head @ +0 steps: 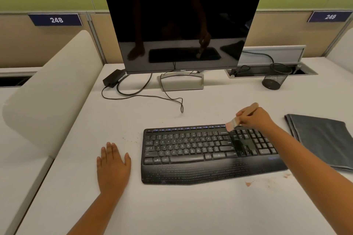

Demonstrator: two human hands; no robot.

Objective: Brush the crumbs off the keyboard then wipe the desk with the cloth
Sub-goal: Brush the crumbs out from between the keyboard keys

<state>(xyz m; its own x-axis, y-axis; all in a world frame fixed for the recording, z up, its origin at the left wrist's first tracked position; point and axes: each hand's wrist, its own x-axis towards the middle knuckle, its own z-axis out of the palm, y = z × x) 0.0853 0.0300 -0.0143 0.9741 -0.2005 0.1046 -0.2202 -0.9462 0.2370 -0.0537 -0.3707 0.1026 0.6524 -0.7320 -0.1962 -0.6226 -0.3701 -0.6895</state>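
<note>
A black keyboard (191,150) lies on the white desk (172,206). My right hand (255,118) grips a small wooden-handled brush (234,123), whose bristles touch the keyboard's top edge near the right side. My left hand (112,166) rests flat on the desk, to the left of the keyboard. A folded dark grey cloth (322,139) lies on the desk to the right of the keyboard. Crumbs (248,184) are scattered on the desk in front of the keyboard's right end, and finer ones (129,139) lie to its left.
A dark monitor (183,30) stands behind the keyboard, with loose cables (152,97) and a black power adapter (112,80) on the desk. A black mesh cup (275,78) stands at the back right. A white padded divider (51,91) borders the desk's left side.
</note>
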